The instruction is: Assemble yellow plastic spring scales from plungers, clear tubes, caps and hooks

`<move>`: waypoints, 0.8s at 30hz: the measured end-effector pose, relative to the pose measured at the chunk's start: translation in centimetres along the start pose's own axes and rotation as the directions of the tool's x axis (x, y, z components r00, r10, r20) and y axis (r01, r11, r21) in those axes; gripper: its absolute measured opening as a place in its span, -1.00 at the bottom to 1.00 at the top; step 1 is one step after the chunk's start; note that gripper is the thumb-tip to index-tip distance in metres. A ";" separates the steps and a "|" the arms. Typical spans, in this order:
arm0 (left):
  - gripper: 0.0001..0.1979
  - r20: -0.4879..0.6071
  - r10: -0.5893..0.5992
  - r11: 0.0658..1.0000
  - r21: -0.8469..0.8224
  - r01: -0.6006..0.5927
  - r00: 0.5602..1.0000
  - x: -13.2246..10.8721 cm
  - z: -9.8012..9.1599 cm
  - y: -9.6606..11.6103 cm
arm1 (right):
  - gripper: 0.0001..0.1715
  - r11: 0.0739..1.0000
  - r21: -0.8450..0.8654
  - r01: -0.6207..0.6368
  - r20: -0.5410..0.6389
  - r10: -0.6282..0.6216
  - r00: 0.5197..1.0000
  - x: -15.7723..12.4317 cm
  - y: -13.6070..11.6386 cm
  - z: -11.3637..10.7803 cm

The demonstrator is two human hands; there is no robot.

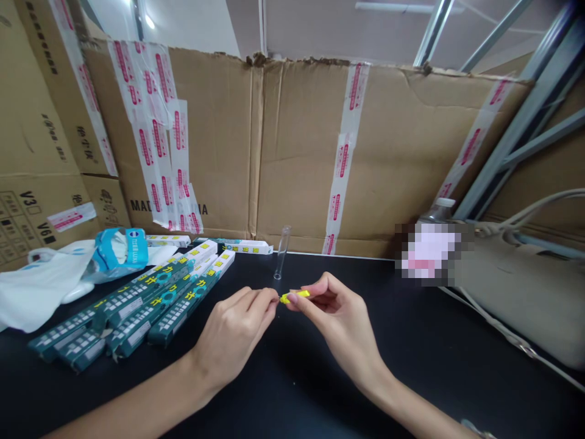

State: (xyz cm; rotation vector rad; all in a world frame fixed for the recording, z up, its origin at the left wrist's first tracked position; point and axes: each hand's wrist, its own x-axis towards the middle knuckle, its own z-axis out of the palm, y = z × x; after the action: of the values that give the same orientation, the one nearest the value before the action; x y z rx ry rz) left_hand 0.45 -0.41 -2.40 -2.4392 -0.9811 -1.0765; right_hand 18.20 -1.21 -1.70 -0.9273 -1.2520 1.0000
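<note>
My right hand (340,323) pinches a small bright yellow plastic piece (297,297) between thumb and fingers, level above the black table. My left hand (240,326) meets its left end with closed fingertips. Whatever those fingertips grip is hidden behind the knuckles. Just beyond both hands, a clear tube (282,253) stands nearly upright on the table and leans slightly right. Left of my left hand lie several long dark green and white boxes (176,311) with yellow lettering, piled at an angle.
A cardboard wall (297,152) closes off the table's back. To the left lie a blue tissue pack (119,253) and a white plastic bag (41,283). A bottle (439,210) and a beige bag (525,286) with a strap stand at the right.
</note>
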 end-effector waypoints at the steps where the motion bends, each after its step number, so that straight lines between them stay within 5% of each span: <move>1: -0.86 0.004 0.004 1.000 0.009 -0.004 1.000 0.0 0.1 0.0 | -0.60 1.000 0.005 -0.002 0.001 0.002 1.000 0.0 0.0 0.0; 24: -0.81 0.034 0.112 0.982 0.147 -0.116 0.993 -0.4 0.6 -0.4 | -0.51 0.993 0.091 -0.074 0.022 0.073 0.997 0.2 0.3 0.7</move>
State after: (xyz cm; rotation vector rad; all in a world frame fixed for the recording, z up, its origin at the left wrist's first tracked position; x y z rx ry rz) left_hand 0.34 0.02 -3.08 -2.3615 -0.8841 -0.9027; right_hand 17.47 -0.89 -1.85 -0.8999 -1.1845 1.1174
